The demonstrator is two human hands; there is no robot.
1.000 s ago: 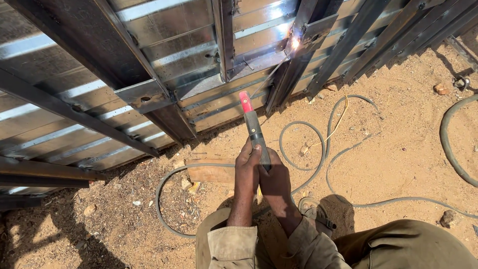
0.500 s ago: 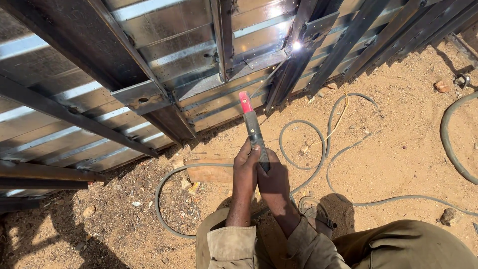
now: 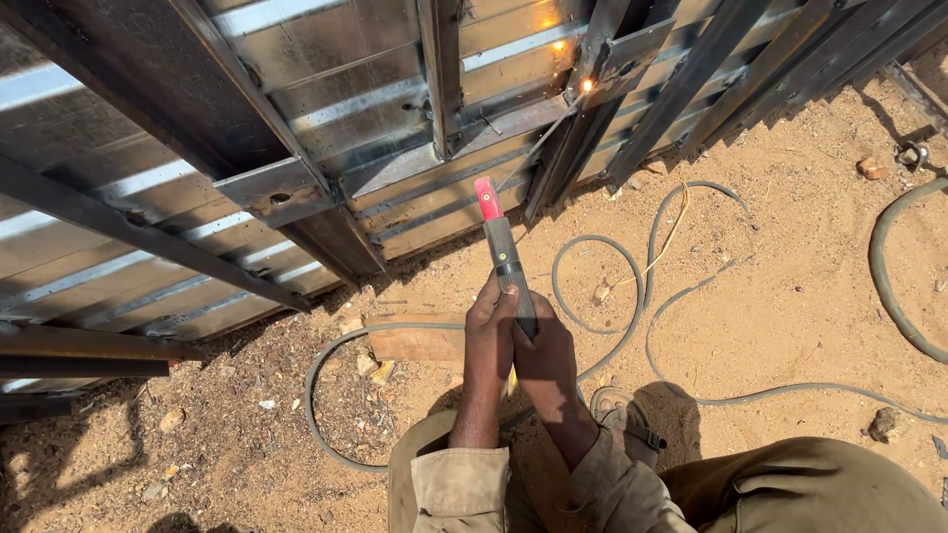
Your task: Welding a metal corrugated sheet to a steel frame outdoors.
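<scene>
1. My left hand point(image 3: 491, 331) is closed around the lower handle of the electrode holder point(image 3: 504, 257), fingers wrapped tight against it.
2. My right hand point(image 3: 546, 353) is closed too, clasped on the same handle just beside and slightly below the left one; the two hands touch each other.
3. The electrode holder is a dark, straight grip with a bright red head, rising up and away from my hands at a slight tilt.
4. From that red head a thin welding rod point(image 3: 538, 145) runs further ahead and to the right, ending at a small glowing spark point(image 3: 588, 86) on the metal frame point(image 3: 602, 109).
5. The spark sits well ahead of both hands, on a dark steel bar that lies over the corrugated sheet panel point(image 3: 326, 99).
6. Just to the left of my left hand lies a wooden block point(image 3: 415, 341) on the sandy ground point(image 3: 790, 286).
7. Grey cable point(image 3: 632, 296) loops across the sand to the right of my right hand and curls round below the left.
8. My sandalled foot point(image 3: 622, 419) rests just below and right of my right hand.
</scene>
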